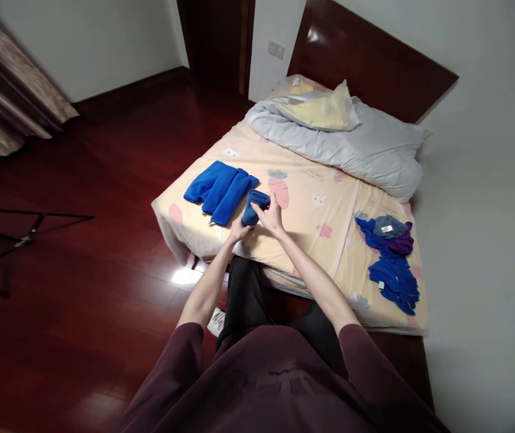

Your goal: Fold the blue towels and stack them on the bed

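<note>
A dark blue towel (252, 211), rolled into a compact bundle with its layered end facing up, is held over the near edge of the bed. My left hand (239, 230) grips its lower left side. On its right side, my right hand (272, 215) has the thumb across the top and the fingers behind, partly hidden. Just left of the bundle, several folded bright blue towels (222, 191) lie side by side, overlapping, on the sheet.
Crumpled blue cloths (393, 281), with a grey-blue cloth (389, 227) and a purple cloth (402, 242), lie at the bed's right side. A bunched grey quilt (374, 141) and yellow pillow (324, 111) are near the headboard (374, 54). A black tripod-like stand (23, 240) is at left.
</note>
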Action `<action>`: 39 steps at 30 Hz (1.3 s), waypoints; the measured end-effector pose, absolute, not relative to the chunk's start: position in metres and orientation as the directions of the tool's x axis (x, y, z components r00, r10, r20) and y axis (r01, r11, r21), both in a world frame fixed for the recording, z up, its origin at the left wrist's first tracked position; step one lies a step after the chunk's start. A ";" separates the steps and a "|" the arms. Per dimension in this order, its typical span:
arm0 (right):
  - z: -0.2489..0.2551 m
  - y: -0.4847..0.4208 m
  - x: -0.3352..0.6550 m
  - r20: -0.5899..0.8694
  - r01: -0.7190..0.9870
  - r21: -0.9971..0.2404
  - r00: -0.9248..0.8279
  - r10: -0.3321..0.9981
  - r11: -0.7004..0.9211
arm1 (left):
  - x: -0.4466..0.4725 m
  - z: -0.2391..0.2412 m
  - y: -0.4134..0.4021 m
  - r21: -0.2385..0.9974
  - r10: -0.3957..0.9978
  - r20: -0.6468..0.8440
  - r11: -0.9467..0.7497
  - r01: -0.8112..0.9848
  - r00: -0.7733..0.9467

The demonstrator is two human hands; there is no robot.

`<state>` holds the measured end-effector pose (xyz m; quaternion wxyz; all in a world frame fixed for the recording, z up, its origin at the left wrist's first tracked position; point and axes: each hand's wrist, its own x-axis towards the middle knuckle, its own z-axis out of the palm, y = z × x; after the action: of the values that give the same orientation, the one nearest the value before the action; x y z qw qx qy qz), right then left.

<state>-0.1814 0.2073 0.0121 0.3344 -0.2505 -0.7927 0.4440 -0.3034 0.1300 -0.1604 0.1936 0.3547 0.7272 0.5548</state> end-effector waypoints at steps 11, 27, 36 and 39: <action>0.005 0.220 -0.184 0.180 0.169 -0.885 -0.734 0.655 0.433 | -0.309 -0.187 0.118 0.927 0.760 0.034 0.218 0.304 -0.649; 0.000 0.221 -0.190 0.157 0.180 -0.894 -0.731 0.664 0.409 | -0.311 -0.185 0.102 0.915 0.762 -0.005 0.265 0.304 -0.647; 0.001 0.222 -0.192 0.146 0.192 -0.891 -0.738 0.659 0.412 | -0.315 -0.190 0.103 0.909 0.776 -0.002 0.265 0.323 -0.631; -0.001 0.222 -0.191 0.171 0.180 -0.891 -0.718 0.675 0.416 | -0.308 -0.189 0.102 0.920 0.747 0.044 0.229 0.318 -0.663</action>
<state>-0.1913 0.2221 -0.0014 0.2639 -0.2674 -0.7990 0.4695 -0.3082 0.1019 -0.1885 0.2098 0.3525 0.7552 0.5113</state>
